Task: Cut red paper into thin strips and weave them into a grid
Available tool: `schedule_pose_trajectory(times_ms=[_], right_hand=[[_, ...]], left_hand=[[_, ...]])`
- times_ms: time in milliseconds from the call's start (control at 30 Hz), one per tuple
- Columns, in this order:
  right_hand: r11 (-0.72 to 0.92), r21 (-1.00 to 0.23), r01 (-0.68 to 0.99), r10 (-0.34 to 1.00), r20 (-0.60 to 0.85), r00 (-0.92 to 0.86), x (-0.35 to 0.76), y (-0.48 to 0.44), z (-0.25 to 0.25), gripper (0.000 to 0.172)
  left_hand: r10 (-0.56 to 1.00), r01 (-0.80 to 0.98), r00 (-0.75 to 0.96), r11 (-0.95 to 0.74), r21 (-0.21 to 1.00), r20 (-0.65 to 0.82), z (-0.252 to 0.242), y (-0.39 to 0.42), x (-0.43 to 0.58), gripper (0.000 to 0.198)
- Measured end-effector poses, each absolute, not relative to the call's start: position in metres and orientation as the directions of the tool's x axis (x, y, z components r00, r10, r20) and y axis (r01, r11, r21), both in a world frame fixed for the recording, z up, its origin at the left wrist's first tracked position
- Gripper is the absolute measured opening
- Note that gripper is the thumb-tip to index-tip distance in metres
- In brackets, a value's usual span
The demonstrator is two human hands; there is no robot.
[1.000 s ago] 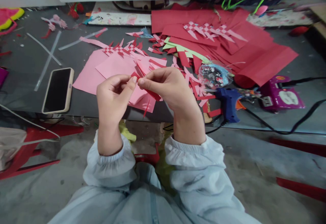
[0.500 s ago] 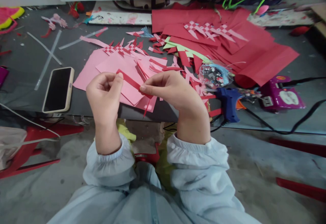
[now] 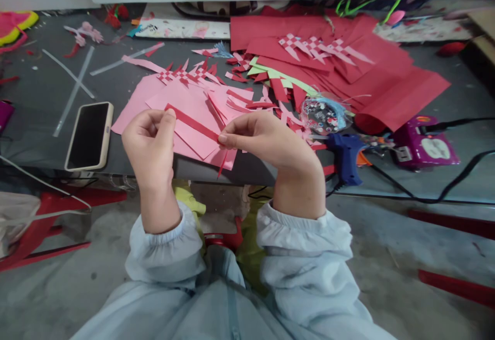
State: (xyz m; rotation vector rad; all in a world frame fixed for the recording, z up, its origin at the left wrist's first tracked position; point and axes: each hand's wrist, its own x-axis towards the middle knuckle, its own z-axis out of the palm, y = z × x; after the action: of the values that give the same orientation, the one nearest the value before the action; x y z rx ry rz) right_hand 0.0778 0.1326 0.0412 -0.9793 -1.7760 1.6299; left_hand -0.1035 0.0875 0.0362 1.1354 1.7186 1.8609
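A red paper strip [image 3: 193, 122] is stretched taut above the near edge of the tabletop [image 3: 42, 123], slanting from 10 o'clock down to 4 o'clock. The left hand [image 3: 149, 141] pinches its upper end between thumb and forefinger, and the right hand [image 3: 266, 141] pinches its lower end the same way. Pink sheets [image 3: 185, 100] lie just behind the strip, a phone [image 3: 88, 135] sits at 9 o'clock of the left hand, and a blue glue gun [image 3: 346, 154] at 3 o'clock of the right.

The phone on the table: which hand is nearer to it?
Left. The left hand is beside the phone, to its right, pinching one end of a red paper strip; the right hand holds the other end, farther away.
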Motion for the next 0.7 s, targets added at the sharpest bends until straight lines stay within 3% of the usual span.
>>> schedule_pose_trajectory(times_ms=[200,367,500,600,700], right_hand=[[0.016,-0.974,0.226,0.779,-0.129,-0.613,0.0804,0.1329,0.0402,0.023],[0.184,-0.899,0.397,0.774,-0.116,-0.622,0.0799,0.1333,0.0427,0.022],[0.275,-0.849,0.45,0.739,-0.113,-0.664,0.0792,0.1338,0.0456,0.024],[0.257,-0.834,0.488,0.733,-0.162,-0.661,0.0788,0.1342,0.0456,0.027],[0.155,-0.855,0.494,0.809,-0.177,-0.56,0.0801,0.1367,0.0425,0.027]], left_hand=[[0.713,0.266,-0.608,-0.232,0.936,0.35,0.0363,0.086,-0.104,0.023],[0.738,0.296,-0.607,-0.134,0.946,0.294,0.0401,0.0844,-0.1008,0.025],[0.744,0.277,-0.601,-0.15,0.949,0.293,0.0398,0.0854,-0.0995,0.023],[0.755,0.261,-0.577,-0.192,0.946,0.312,0.0378,0.0875,-0.0985,0.021],[0.753,0.246,-0.57,-0.225,0.943,0.328,0.0372,0.0897,-0.0965,0.02]])
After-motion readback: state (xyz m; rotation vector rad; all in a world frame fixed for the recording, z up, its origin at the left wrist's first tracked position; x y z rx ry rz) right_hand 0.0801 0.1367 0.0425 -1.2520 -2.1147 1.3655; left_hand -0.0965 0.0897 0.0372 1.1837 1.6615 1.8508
